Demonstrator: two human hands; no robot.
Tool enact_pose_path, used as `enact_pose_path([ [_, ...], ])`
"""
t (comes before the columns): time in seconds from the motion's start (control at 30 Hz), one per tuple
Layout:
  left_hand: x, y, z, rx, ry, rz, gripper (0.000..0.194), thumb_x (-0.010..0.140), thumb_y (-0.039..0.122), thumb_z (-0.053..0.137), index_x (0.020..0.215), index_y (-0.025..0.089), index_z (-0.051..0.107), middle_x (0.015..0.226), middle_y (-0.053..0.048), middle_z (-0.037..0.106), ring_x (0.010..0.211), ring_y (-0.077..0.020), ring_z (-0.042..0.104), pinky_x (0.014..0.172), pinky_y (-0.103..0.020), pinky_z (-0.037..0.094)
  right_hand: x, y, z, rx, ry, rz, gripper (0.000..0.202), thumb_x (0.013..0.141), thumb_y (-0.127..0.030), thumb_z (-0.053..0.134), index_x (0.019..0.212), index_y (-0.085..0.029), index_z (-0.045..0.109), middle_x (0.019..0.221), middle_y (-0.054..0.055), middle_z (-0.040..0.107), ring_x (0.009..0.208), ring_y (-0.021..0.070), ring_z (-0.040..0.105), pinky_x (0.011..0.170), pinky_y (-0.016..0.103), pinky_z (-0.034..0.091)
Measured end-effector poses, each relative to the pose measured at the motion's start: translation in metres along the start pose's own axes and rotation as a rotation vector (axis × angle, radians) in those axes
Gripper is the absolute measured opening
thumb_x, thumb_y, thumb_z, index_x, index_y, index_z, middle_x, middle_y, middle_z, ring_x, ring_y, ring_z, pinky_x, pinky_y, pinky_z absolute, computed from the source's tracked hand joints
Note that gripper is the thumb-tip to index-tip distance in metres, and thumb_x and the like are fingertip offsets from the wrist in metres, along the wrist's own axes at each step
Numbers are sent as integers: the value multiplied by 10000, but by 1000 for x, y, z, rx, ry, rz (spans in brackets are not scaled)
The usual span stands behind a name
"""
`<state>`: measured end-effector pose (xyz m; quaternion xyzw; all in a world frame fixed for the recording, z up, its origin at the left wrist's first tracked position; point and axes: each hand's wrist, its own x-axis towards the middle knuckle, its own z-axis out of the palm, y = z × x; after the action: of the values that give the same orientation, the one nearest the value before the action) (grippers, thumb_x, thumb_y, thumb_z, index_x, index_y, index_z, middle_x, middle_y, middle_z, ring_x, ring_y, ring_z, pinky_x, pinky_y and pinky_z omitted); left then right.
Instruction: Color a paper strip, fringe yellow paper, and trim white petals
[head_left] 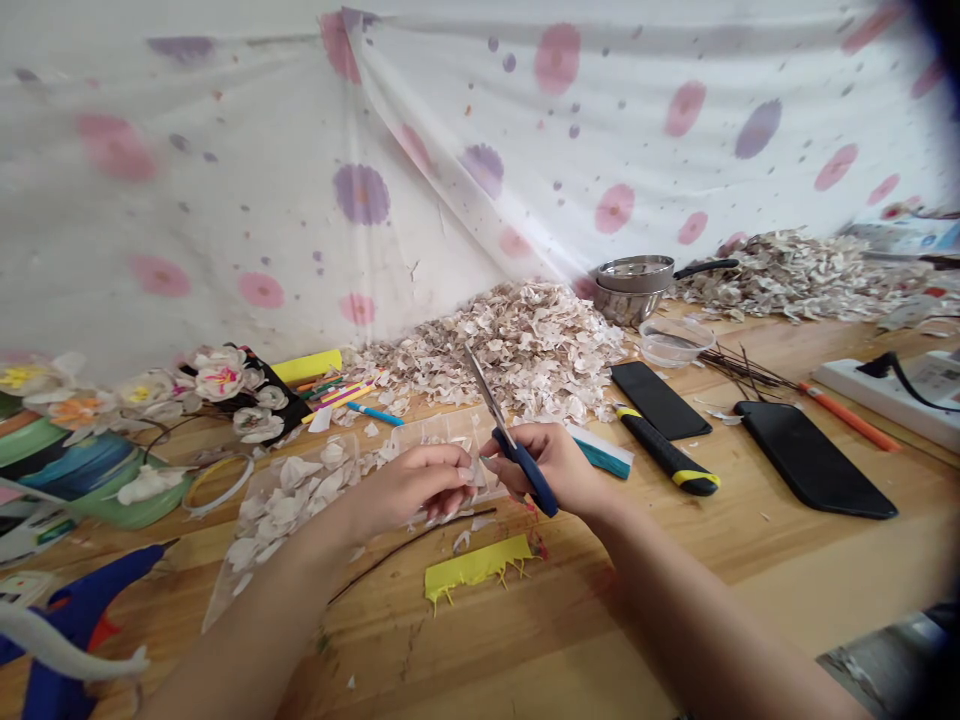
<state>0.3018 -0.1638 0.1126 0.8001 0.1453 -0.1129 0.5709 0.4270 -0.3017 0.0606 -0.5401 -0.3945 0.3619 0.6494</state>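
My right hand [559,462] is wrapped round the dark blue handle of a pair of scissors [491,400], whose blades point up and away to the left. Just left of it, my left hand [420,478] is closed, its fingertips pinched near the right thumb. Whatever small thing they hold is too hidden to name. Below the hands lies a strip of yellow paper [480,568] with a fringed lower edge. A thin dark stem [409,548] runs across the table beside it. Behind my left forearm, a clear tray [234,515] holds many whitish petals [289,492].
A large heap of pale petals [525,340] lies against the sheeted wall. On the right are two black phones [660,400], a black-and-yellow utility knife [667,450], an orange pen [851,418] and a power strip [892,385]. A blue glue gun [82,610] and flowers [221,375] occupy the left.
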Motion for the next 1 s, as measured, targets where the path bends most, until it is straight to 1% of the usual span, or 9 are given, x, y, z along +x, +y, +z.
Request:
enact_pose_path([
  [0.3, -1, 0, 0, 12, -2, -46, 257, 738, 413, 499, 698, 166, 560, 512, 41, 494, 488, -84, 411, 494, -227, 293, -1, -1, 2, 20, 25, 0, 200, 663, -306, 705, 741, -126, 664, 468, -64, 475, 406, 50, 380, 380, 176, 274],
  [0.47, -1, 0, 0, 10, -29, -64, 260, 737, 419, 501, 705, 168, 559, 504, 48, 492, 474, -78, 388, 485, -224, 284, -2, -2, 0, -4, -17, 16, 216, 680, -294, 696, 781, -106, 667, 477, -59, 496, 409, 46, 388, 381, 170, 284],
  [0.67, 0, -1, -1, 19, -43, -55, 269, 743, 425, 497, 713, 166, 562, 512, 47, 498, 477, -78, 386, 487, -225, 282, -2, -1, -1, -26, -24, 13, 221, 683, -300, 700, 783, -107, 660, 491, -58, 499, 418, 45, 390, 388, 167, 289],
  [0.83, 0, -1, 0, 14, -31, -73, 276, 731, 435, 514, 710, 163, 558, 510, 45, 504, 471, -76, 386, 483, -225, 275, -1, -2, 0, -49, -8, 17, 207, 645, -272, 719, 756, -109, 654, 511, -54, 502, 440, 43, 388, 409, 165, 294],
  [1.0, 0, 0, 2, 23, -13, -86, 281, 713, 443, 522, 680, 165, 552, 508, 39, 500, 486, -85, 416, 489, -227, 287, -1, -4, 0, -83, 5, 9, 188, 663, -281, 689, 743, -115, 650, 509, -48, 504, 444, 51, 396, 411, 170, 295],
])
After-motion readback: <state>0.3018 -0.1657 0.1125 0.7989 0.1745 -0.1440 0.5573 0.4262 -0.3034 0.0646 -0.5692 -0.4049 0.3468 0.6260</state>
